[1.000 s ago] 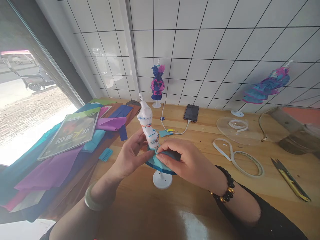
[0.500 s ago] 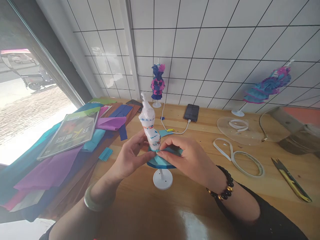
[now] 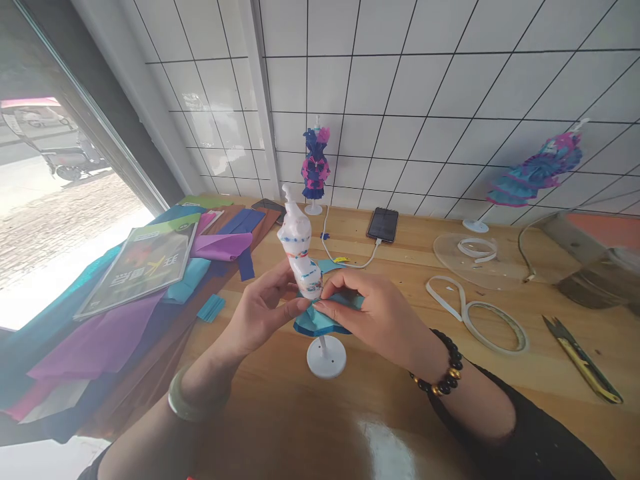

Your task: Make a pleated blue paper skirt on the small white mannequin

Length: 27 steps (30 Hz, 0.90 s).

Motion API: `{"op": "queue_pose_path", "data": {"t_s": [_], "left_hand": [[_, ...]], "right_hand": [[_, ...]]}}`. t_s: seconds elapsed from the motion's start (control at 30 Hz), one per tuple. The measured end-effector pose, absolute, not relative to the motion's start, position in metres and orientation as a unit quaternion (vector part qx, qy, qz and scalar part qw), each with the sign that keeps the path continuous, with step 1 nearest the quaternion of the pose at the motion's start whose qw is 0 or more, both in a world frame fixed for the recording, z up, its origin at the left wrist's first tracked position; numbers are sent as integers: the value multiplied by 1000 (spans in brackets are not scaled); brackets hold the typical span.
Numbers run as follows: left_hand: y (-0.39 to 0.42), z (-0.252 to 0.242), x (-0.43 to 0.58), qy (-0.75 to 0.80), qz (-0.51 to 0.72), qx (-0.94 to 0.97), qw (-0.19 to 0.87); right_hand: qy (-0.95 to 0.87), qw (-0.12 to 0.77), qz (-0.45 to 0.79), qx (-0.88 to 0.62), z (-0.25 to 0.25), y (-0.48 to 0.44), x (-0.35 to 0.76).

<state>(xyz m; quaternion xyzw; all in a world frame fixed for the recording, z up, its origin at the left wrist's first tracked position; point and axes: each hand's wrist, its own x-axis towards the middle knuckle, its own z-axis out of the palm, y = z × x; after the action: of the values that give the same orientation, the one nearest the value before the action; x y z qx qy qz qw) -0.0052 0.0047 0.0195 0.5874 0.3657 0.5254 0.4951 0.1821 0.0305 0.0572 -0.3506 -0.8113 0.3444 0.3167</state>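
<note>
Waist is where the action is on this small white dress form (image 3: 296,250), leaning a touch left in front of the person, over the wooden table (image 3: 275,420). Left hand (image 3: 260,310) curls round the form, thumb at the waist, fingers behind; right hand (image 3: 375,310) has thumb and forefinger drawn to a narrow pinch on the top edge of the teal skirt (image 3: 320,322). Delicate stuff! A hard tug here could well tear that thin-looking material or drag the folds uneven. Slacken the left grip and the tilted form might twist or tip over its slim stem (image 3: 323,343); pinch too loosely and the skirt may slip down.

And what's out of sight? Right hand covers much of the skirt's right side, left fingertips vanish behind the form, and the back of the waist can't be seen at all. Pin, thread or glue at the join? Too small to call. Whether the round white base (image 3: 327,358) sits flat on the wood is hard to judge, too.
</note>
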Motion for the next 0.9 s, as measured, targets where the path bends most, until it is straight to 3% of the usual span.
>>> {"op": "queue_pose_path", "data": {"t_s": [0.7,0.9], "left_hand": [[1,15,-6,393,533,590,462],[2,14,-6,400,535,623,407]], "right_hand": [[-814,336,335,-335,53,25,177],[-818,330,335,-330,55,26,178]]}}
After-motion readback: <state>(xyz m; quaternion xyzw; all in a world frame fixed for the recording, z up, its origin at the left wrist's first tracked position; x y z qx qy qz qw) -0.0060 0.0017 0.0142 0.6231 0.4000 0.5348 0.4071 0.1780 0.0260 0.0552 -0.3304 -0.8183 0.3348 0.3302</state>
